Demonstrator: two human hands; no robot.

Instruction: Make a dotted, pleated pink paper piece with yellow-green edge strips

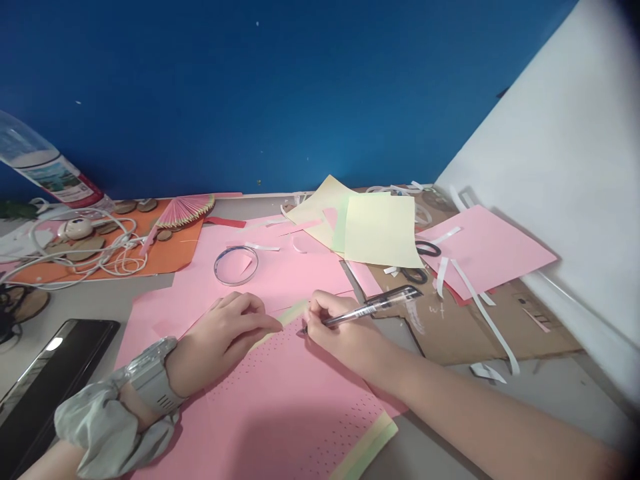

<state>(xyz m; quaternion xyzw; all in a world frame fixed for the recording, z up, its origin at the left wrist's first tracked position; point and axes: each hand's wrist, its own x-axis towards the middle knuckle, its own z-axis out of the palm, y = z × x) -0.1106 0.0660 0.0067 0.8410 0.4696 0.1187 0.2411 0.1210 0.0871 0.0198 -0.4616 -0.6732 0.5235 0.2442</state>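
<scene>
So the pink sheet (280, 407) sits front and centre on the desk, right under both hands. It's already covered in rows of tiny dots across most of its lower half, so I'd say the dotting or marking is well along. The strip near the top edge, where the pen tip sits, looks like the bit in hand now. How much is left I can't really tell, since the hands hide that part.

The right hand (340, 330) has its fingers curled tight round a clear pen (370, 307), the tip touching the sheet at about 12 o'clock from its middle. The left hand (220, 340) lies flat-ish on the paper at about 10 o'clock, fingers loosely bent and pressing it down, holding nothing. There's a chunky watch (153, 377) on that wrist.

The sheet itself is plain pink with a pale yellow-green band along its near edge, lying flat, no creases I can see.

Around it: a tape ring (236, 265) at 11 o'clock, yellow paper (380, 230) at 1 o'clock, scissors (417, 263) half under it, and a phone (50, 373) way off at 9.
</scene>
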